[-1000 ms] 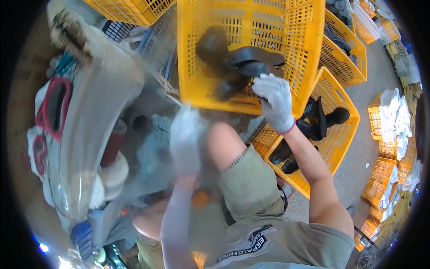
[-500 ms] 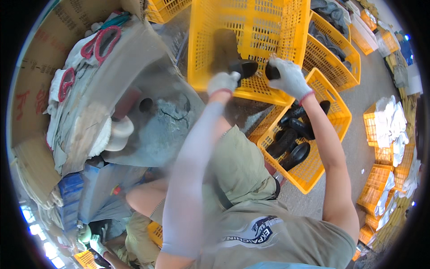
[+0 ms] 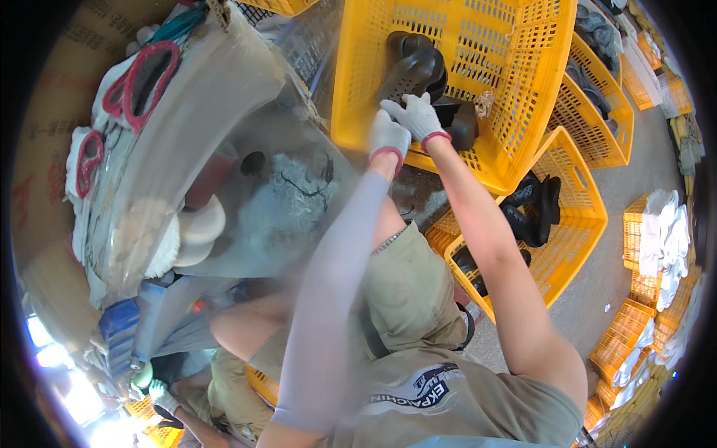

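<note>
- Two hands at work: left hand (image 3: 389, 137), right hand (image 3: 418, 117) at perforated black clog (image 3: 413, 72); finger closure indeterminable.
- Slack fingers could drop it into yellow crate (image 3: 357, 112) around grip.

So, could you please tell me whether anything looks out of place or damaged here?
A crumpled beige scrap lies in the yellow crate, odd beside the dark footwear. Left of the crate, the grey surface bears a jagged dark line; crack or debris, I cannot tell.
</note>
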The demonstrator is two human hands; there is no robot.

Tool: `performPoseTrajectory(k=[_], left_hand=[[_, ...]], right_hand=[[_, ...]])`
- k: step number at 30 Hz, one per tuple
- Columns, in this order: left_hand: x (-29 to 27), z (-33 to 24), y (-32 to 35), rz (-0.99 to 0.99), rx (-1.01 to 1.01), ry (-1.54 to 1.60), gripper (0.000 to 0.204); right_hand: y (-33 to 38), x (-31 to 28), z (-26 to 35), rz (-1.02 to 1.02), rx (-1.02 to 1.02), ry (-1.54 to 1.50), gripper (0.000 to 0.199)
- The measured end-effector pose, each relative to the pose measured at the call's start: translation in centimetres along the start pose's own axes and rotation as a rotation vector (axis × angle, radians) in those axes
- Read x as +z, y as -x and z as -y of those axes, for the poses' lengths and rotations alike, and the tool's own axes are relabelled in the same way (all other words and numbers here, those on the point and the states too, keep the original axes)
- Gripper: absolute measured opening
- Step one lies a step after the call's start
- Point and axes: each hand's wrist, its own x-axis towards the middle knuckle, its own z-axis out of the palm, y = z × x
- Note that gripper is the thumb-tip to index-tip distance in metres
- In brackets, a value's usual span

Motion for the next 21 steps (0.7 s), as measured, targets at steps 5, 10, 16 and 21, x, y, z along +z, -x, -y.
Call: performPoseTrajectory(k=[5,10,16,21], left_hand=[[-0.7,1.8,-3.1,0.323,-0.559,1.203,0.057],[0.2,-2.9,-2.5,0.36,-0.497,0.746,0.053],[-2.2,-5.7,1.0,0.278,-0.408,0.806,0.041],[-5.0,-6.1,7.4,0.732,-0.442,1.486,0.032]], right_hand=[[1.0,1.4,-5.4,-0.242,-0.108,-0.253,0.091],[-1.1,2.7,-8.5,0.011,0.376,-1.44,0.057],[4.0,-5.4,-5.1,-0.335,-0.13,-0.322,0.121],[6.6,-14.2,-5.5,0.056,-0.18,-0.74,0.094]])
